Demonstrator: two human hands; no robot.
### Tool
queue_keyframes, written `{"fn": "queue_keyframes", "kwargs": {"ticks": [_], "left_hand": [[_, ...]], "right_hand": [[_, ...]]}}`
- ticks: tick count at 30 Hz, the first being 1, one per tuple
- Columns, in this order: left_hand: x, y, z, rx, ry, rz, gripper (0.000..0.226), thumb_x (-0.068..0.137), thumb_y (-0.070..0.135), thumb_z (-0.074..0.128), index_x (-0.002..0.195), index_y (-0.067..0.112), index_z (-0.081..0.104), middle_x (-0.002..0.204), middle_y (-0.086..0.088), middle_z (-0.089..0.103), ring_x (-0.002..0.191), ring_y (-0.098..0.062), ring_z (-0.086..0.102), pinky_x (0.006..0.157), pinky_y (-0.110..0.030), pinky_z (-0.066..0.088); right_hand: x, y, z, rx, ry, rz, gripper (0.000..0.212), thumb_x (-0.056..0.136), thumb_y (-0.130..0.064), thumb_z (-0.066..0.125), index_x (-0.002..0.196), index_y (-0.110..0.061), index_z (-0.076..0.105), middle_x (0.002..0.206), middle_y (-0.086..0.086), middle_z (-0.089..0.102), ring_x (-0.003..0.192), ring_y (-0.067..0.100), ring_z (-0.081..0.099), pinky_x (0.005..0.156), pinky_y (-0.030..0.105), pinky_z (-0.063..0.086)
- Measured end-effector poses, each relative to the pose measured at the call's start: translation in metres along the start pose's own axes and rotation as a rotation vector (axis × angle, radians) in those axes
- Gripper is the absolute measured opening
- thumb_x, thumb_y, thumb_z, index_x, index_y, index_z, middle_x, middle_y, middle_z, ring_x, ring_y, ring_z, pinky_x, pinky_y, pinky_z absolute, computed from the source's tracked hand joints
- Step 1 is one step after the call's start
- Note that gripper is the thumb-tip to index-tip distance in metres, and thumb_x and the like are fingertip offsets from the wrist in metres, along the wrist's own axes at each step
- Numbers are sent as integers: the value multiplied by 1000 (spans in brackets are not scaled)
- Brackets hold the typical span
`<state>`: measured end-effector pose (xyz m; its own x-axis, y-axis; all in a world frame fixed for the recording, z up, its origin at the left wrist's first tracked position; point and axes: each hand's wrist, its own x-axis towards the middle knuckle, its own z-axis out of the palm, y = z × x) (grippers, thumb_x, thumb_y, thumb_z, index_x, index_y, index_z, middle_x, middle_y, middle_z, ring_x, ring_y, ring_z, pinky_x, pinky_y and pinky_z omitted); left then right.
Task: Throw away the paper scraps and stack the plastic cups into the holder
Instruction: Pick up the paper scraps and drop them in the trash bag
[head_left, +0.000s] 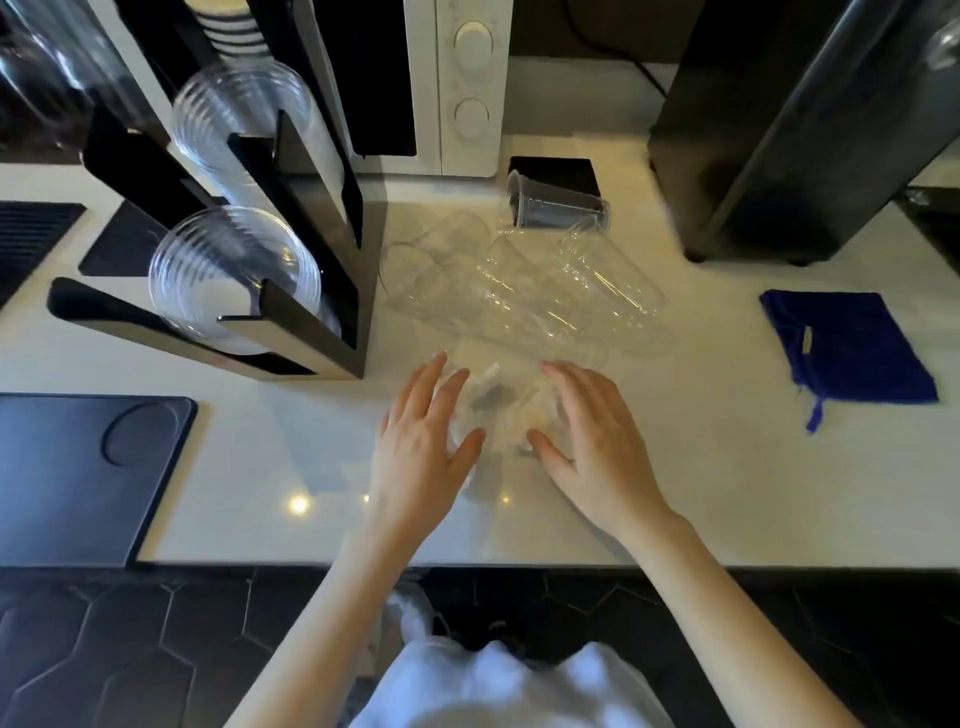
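The left hand and right hand are spread, fingers nearly straight, flanking a clear plastic cup on the surface. I'd guess they mean to cradle the flimsy thing from both sides, though blur hides any contact. Just beyond the fingertips, more tumbled cups lie on their sides. The black cup holder stands beyond the left hand, part filled, with nothing blocking the way. A blue cloth lies right of the right hand. I can make out no paper scraps.

Only one cam here, a wide-angle on the head, and it looked forward and steeply down at the counter from close, microwave bending along the frame's top.
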<state>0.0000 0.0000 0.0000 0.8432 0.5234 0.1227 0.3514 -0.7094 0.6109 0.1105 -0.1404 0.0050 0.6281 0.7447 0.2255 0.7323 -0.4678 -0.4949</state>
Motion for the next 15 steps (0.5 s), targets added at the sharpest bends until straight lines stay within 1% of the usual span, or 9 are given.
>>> {"fn": "queue_keyframes", "kwargs": {"ticks": [2,3,4,5,7,9,10,13,15], "left_hand": [[0,-1,6,68,-14,-10,53,87,31,55,135,21,37,152,-1,25,141,-19,18,113,-43,22],[-1,-2,9,84,-26,-26,52,88,31,54,136,21,36,152,-1,26,141,-18,17,114,-45,20],[-4,-1,11,83,-37,-45,52,88,30,53,136,21,36,151,-1,28,141,-19,18,114,-46,21],[-6,-2,13,86,-33,-59,51,88,28,54,135,20,38,150,-3,31,140,-20,22,113,-46,23],[-11,-4,15,99,6,-79,47,86,22,57,131,18,44,145,-6,40,135,-25,32,104,-45,32],[-14,-2,12,119,34,-96,43,83,13,58,125,16,49,137,-7,49,126,-28,42,93,-44,41],[-15,-1,12,124,42,-98,41,82,9,57,122,14,52,132,-8,54,122,-29,46,89,-44,43],[-23,3,6,105,100,-127,34,79,-1,55,110,12,60,117,-8,64,106,-31,54,82,-42,44],[-33,5,-3,73,151,-154,32,78,-3,55,105,12,62,107,-9,68,92,-31,59,75,-39,45]], "right_hand": [[1,3,5,18,-82,40,68,84,-26,63,141,-15,27,146,10,39,135,28,33,110,41,33],[0,6,8,20,-123,55,71,85,-29,61,143,-18,20,150,9,33,138,28,28,112,42,30],[-1,7,10,20,-169,70,72,86,-31,59,144,-21,16,153,8,29,141,27,24,114,42,27],[-2,9,13,8,-192,66,70,87,-32,57,144,-24,17,154,8,27,142,28,22,114,43,26],[-2,11,15,-34,-191,31,59,87,-29,58,139,-21,31,151,12,32,139,31,28,111,44,29],[-1,13,15,-60,-154,-21,46,83,-19,63,126,-15,49,140,17,47,128,37,43,103,45,37],[-1,13,16,-60,-135,-33,40,82,-15,64,121,-13,54,134,18,52,123,37,48,100,45,40],[-1,13,18,-51,-71,-59,31,80,-5,63,110,-13,60,122,14,61,113,35,55,93,42,45],[2,8,18,0,-32,-66,31,80,1,59,107,-13,62,118,11,63,109,32,57,91,36,45]]}}
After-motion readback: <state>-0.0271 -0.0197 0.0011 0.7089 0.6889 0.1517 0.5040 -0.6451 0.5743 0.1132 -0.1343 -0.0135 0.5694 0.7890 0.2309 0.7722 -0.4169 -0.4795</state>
